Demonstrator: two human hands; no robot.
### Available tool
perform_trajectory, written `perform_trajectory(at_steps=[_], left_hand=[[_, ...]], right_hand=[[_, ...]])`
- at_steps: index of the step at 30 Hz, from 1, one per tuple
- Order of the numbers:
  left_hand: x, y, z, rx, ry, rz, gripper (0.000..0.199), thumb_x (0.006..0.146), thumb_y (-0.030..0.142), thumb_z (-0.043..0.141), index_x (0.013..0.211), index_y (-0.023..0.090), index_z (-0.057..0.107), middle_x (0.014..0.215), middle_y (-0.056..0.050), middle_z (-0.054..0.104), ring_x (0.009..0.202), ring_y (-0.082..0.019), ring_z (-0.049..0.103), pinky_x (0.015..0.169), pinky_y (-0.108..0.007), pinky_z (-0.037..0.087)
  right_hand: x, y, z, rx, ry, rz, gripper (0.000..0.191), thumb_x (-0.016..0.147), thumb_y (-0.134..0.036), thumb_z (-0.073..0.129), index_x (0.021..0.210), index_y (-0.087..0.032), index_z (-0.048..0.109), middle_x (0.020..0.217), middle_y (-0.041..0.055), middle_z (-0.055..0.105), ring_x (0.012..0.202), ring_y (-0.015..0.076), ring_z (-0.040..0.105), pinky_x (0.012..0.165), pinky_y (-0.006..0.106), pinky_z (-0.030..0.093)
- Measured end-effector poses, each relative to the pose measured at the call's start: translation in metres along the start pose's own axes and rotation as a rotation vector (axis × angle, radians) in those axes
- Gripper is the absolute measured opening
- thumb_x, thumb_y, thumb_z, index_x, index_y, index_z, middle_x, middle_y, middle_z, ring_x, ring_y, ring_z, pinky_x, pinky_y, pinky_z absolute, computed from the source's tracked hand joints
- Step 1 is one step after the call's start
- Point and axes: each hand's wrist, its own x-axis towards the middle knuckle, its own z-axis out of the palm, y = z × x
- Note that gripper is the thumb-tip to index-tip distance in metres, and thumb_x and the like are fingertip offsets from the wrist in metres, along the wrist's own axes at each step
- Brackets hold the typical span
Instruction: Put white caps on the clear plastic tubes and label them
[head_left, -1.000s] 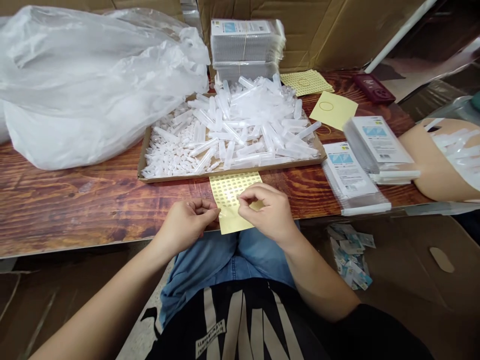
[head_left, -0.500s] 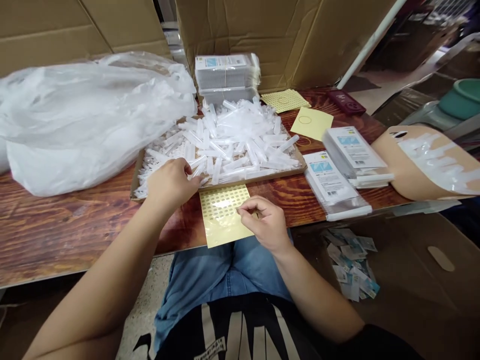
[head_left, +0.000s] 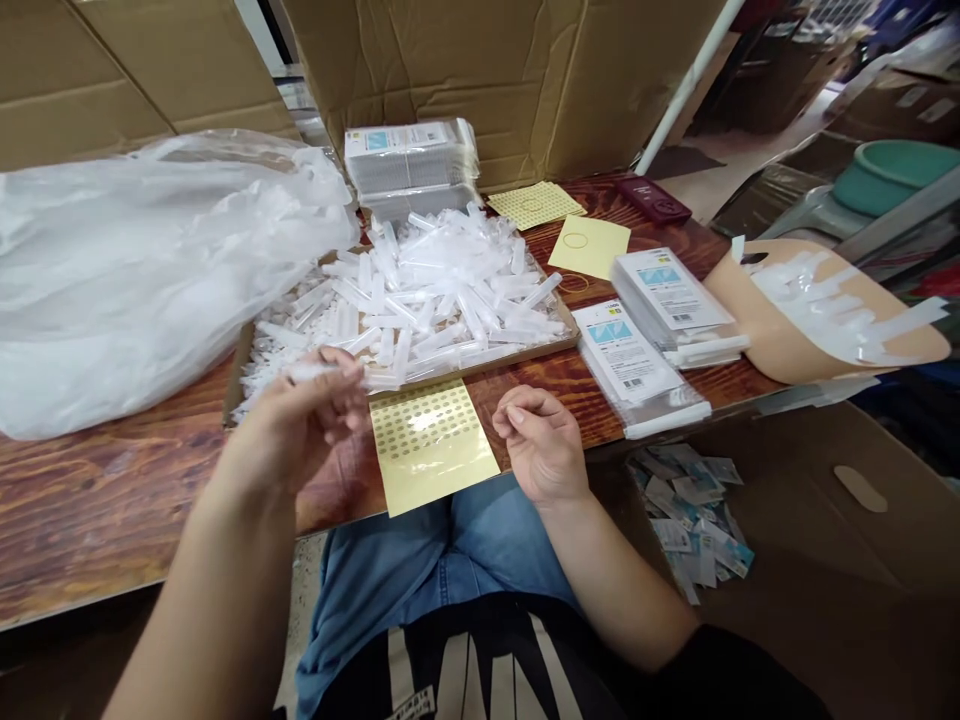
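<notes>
My left hand (head_left: 296,425) is raised at the near left corner of a shallow cardboard tray (head_left: 495,359), its fingers closed around a small translucent plastic tube (head_left: 306,371). Heaped in the tray are many similar clear tubes (head_left: 450,290) and small white pieces (head_left: 281,350). Between my hands, a yellow sheet of small round stickers (head_left: 439,465) lies at the table edge, its lower part bare. Just right of it, my right hand (head_left: 546,445) has thumb and forefinger pinched together; whatever is between them is too small to make out.
A big white plastic bag (head_left: 150,270) covers the table's left. Behind the tray stands a stack of packaged cards (head_left: 409,165). Card-filled clear sleeves (head_left: 634,365), a yellow sheet (head_left: 590,247) and a tan holder (head_left: 742,305) with white strips lie right. Below is a box of packets (head_left: 697,520).
My left hand has lifted from the tray's edge with a tube and turned palm inward. My right hand has moved off the sticker sheet to its right. The view has shifted slightly.
</notes>
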Motion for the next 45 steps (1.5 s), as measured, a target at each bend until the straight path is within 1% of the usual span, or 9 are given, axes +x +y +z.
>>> perform_trajectory(at_steps=[4,9,12,17,19,22,27,38,45], left_hand=[[-0.012,-0.033,0.024,-0.207,-0.297,-0.157,0.046,0.055,0.036,0.097,0.075,0.019,0.06,0.059,-0.001,0.07,0.046,-0.013,0.063,0.031,-0.014,0.028],[-0.012,-0.065,0.042,-0.241,-0.351,-0.081,0.044,0.054,0.038,0.098,0.074,0.018,0.064,0.067,-0.003,0.075,0.06,-0.021,0.073,0.043,-0.022,0.051],[-0.013,-0.067,0.046,-0.094,-0.322,0.07,0.036,0.062,0.037,0.095,0.078,0.018,0.069,0.072,-0.003,0.076,0.064,-0.018,0.073,0.057,-0.024,0.057],[-0.019,-0.055,0.05,0.479,-0.317,0.457,0.014,0.085,0.03,0.077,0.093,0.019,0.075,0.094,-0.007,0.078,0.088,-0.018,0.072,0.084,-0.029,0.056],[-0.021,-0.055,0.049,0.528,-0.334,0.513,0.015,0.092,0.029,0.069,0.101,0.019,0.075,0.099,-0.008,0.077,0.093,-0.019,0.071,0.089,-0.031,0.055],[-0.022,-0.063,0.047,0.323,-0.356,0.45,0.018,0.095,0.03,0.065,0.108,0.021,0.074,0.1,-0.007,0.076,0.091,-0.018,0.071,0.084,-0.029,0.055],[-0.014,-0.076,0.042,-0.027,-0.358,0.319,0.025,0.089,0.043,0.074,0.099,0.02,0.077,0.091,-0.007,0.074,0.075,-0.016,0.066,0.07,-0.026,0.054],[-0.01,-0.08,0.031,-0.173,-0.422,0.232,0.03,0.083,0.048,0.078,0.095,0.02,0.077,0.084,-0.006,0.071,0.061,-0.012,0.058,0.064,-0.026,0.052],[-0.011,-0.079,0.033,-0.182,-0.4,0.17,0.04,0.075,0.056,0.081,0.088,0.019,0.076,0.071,-0.004,0.065,0.054,-0.011,0.051,0.06,-0.028,0.048]], right_hand=[[-0.003,-0.021,0.008,-0.11,-0.128,-0.306,0.008,0.088,-0.016,0.068,0.088,-0.022,0.072,0.084,-0.0022,0.067,0.057,0.0068,0.063,0.054,0.021,0.055],[-0.012,-0.043,0.016,-0.347,-0.203,-0.561,0.021,0.089,-0.007,0.064,0.1,-0.023,0.073,0.091,0.001,0.071,0.077,0.0131,0.071,0.066,0.027,0.063],[-0.018,-0.046,0.021,-0.39,-0.15,-0.578,0.026,0.089,-0.004,0.062,0.102,-0.023,0.073,0.092,0.0015,0.073,0.079,0.0136,0.072,0.07,0.029,0.062],[-0.022,-0.042,0.028,-0.392,-0.088,-0.573,0.027,0.092,-0.008,0.062,0.106,-0.027,0.074,0.091,0.0004,0.074,0.076,0.0141,0.073,0.066,0.029,0.064],[-0.02,-0.04,0.027,-0.445,-0.062,-0.635,0.029,0.092,-0.009,0.062,0.109,-0.03,0.073,0.093,0.0001,0.075,0.08,0.0153,0.074,0.07,0.031,0.065],[-0.016,-0.039,0.022,-0.533,-0.047,-0.796,0.034,0.09,-0.007,0.063,0.114,-0.029,0.073,0.098,0.0013,0.075,0.089,0.0171,0.074,0.076,0.033,0.066],[-0.011,-0.041,0.022,-0.748,-0.151,-0.936,0.048,0.087,-0.002,0.064,0.126,-0.029,0.068,0.098,0.0001,0.077,0.081,0.0142,0.075,0.066,0.027,0.066],[-0.009,-0.047,0.026,-0.97,-0.313,-1.071,0.026,0.084,-0.009,0.072,0.106,-0.023,0.071,0.095,0.002,0.08,0.082,0.015,0.077,0.071,0.022,0.069],[-0.016,-0.059,0.02,-1.116,-0.461,-1.037,0.022,0.086,-0.011,0.072,0.106,-0.019,0.071,0.105,0.0045,0.08,0.098,0.0162,0.077,0.095,0.021,0.065]])
